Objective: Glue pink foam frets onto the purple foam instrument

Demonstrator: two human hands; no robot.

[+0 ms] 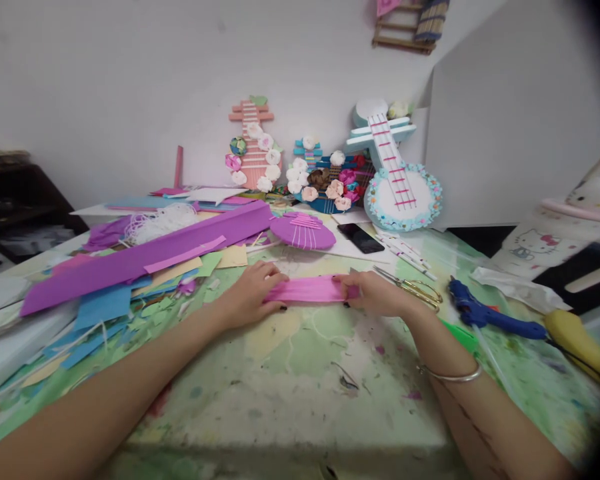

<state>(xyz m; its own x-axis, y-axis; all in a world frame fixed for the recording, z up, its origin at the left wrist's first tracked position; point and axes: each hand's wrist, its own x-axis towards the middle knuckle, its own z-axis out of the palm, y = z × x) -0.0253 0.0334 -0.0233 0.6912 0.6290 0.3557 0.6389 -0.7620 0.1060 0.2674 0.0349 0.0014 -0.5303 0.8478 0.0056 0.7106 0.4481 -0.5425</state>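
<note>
A folded strip of pink crepe paper (pixel 307 289) lies stretched between my hands, low over the table. Its left end is pinched by my left hand (pixel 253 293), thumb below and fingers on top. At the other end my right hand (pixel 380 293) has its thumb and fingers closed on the strip. A small grey edge shows behind the right fingers; I cannot make out what it is. Just beyond the strip sits a purple oval piece (pixel 300 233) with pale strings and pink bars. Gold-handled scissors (pixel 423 293) lie beside my right hand.
A blue glue gun (pixel 490 313) and a black phone (pixel 361 238) lie at the right. Long purple paper (pixel 150 257) and many scraps cover the left. Decorated paper instruments, including a light blue one (pixel 403 197), lean on the wall. A Hello Kitty cup (pixel 545 233) stands far right.
</note>
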